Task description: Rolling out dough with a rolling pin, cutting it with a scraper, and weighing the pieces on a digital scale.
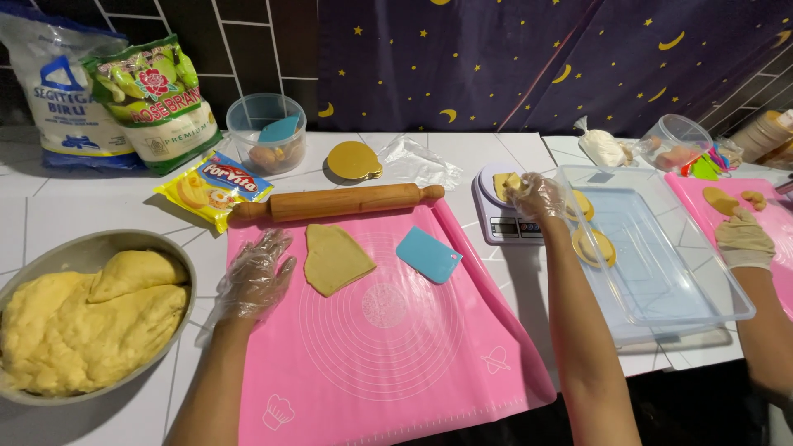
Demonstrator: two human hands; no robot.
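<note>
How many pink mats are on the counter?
2. One pink mat lies in front of the person, under the flattened dough. The second mat is at the far right, partly cut off by the frame edge.

A white tiled desk [74,206] carried a pink baking mat [388,347], a metal bowl [186,285] of dough, two flour bags [107,91], a yellow packet [211,188], a kitchen scale [500,223], a clear tray [661,281] and a lidded tub [264,124].
</note>
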